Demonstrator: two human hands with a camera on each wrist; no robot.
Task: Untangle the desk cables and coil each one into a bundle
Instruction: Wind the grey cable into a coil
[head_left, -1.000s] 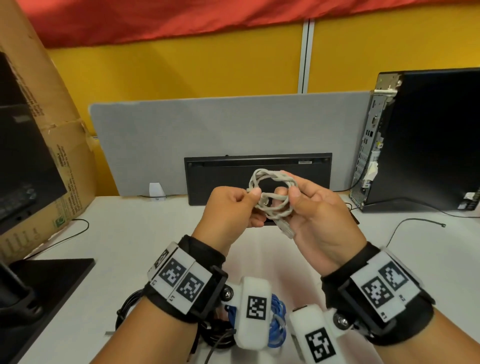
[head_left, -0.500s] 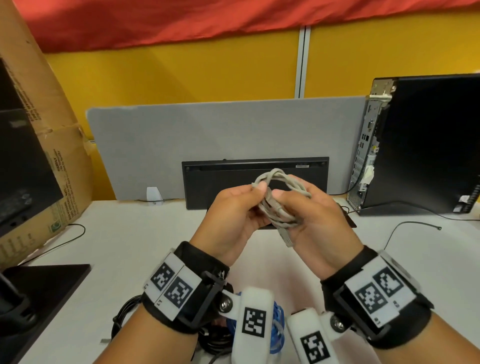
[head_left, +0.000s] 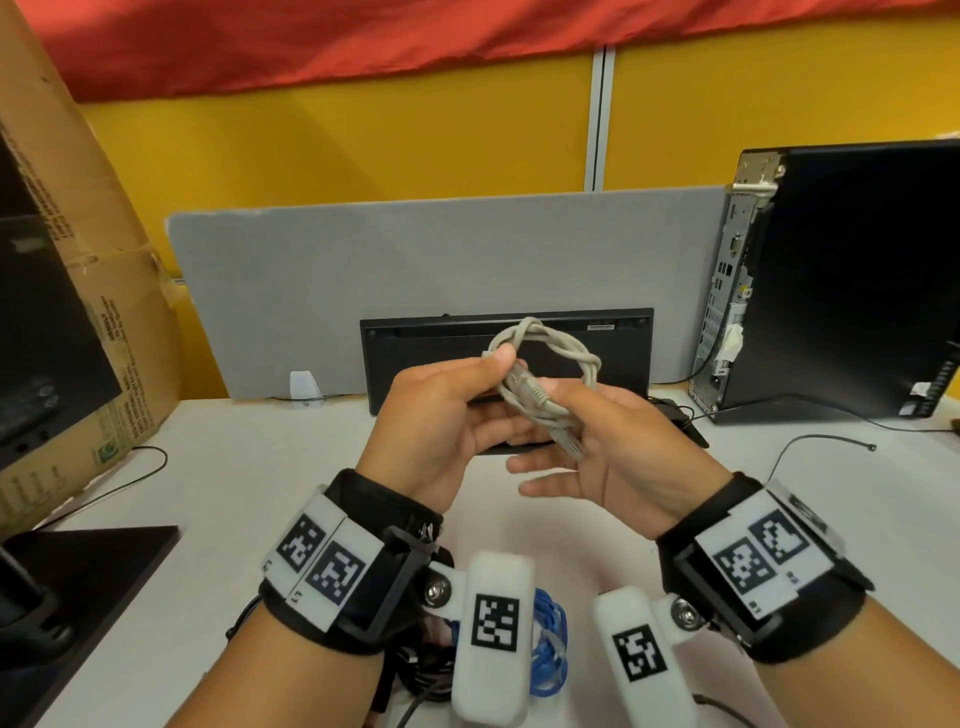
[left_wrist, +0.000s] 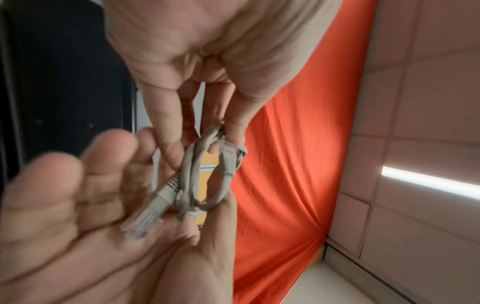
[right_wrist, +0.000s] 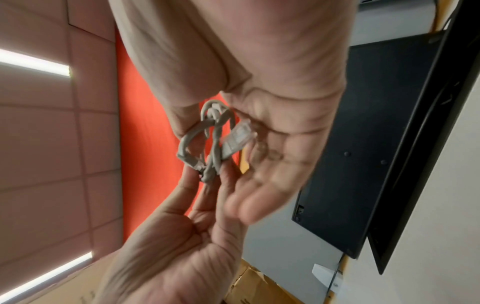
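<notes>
Head view showed my left hand (head_left: 436, 415) pinching the coiled grey cable (head_left: 545, 358) above the middle of the desk (head_left: 260, 467), my right hand (head_left: 623, 452) thumbing it with fingers spread beneath, and I judged the untucked plug (head_left: 568, 444) could spring loose and unwind the loops.

The white desk (head_left: 249, 467) carries a brown cardboard box (head_left: 104, 312) at far left and a flat black monitor base (head_left: 88, 571) at near left. A black keyboard (head_left: 441, 353) stands on edge at the far middle, with a small white piece (head_left: 304, 387) to its left. A black computer tower (head_left: 857, 280) stands far right, and a thin black wire (head_left: 826, 441) lies near it. A blue coiled cable (head_left: 548, 644) and a black coiled cable (head_left: 426, 670) lie side by side at the near edge.
</notes>
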